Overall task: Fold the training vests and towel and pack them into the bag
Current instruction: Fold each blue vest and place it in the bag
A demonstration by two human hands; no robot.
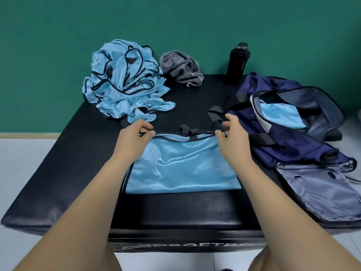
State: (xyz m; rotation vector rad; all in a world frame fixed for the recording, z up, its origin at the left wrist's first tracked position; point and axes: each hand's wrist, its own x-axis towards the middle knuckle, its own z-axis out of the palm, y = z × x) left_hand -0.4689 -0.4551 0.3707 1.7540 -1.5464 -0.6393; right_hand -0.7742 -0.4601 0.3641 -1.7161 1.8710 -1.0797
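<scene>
Both grips pinching far hem of vest (181,169): left grip (136,134) on left corner, right grip (231,130) on right, fingers curled round black trim. Vest flat on bench (58,173), close to me, between my forearms.

Risks, my guess:
- slick fabric slips from one pinch, fold lands skewed
- loose black loops at hem snag my right fingers
- bag (293,137) just right, its strap near hem, may get dragged along

Vest pile (125,81) and towel (180,68) at far side, not yet folded. Packed vest (281,116) showing in bag mouth.

Even, bright, soft light, faint shadows, slight overall blur, and wide-angle bending at the edges.
</scene>
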